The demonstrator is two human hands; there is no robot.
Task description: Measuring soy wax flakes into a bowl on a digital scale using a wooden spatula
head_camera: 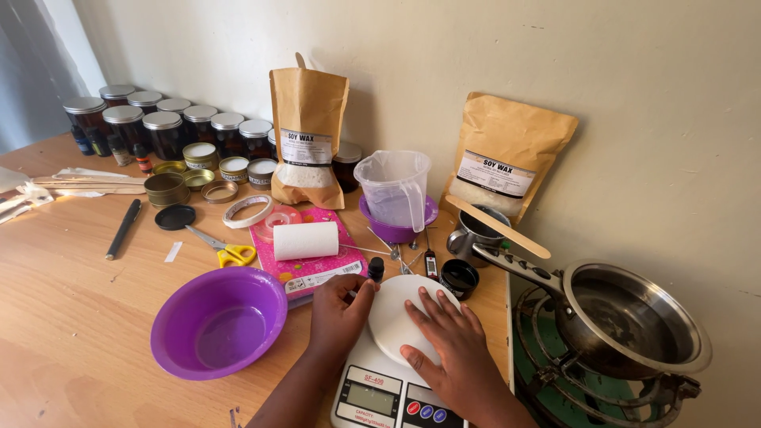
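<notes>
Lower centre of frame: both hands on the round white platform [400, 317] of a digital kitchen scale [380, 392]. Right hand [452, 349] lies flat, fingers spread, gripping nothing; left hand [337, 313] pinches the platform's left rim. Nothing weighed yet; platform bare. Purple plastic bowl [218, 321], lower left, glossy and empty. Steel pan [634, 317] at right, empty. Two kraft wax bags upright behind, on the wooden counter [71, 285].
</notes>
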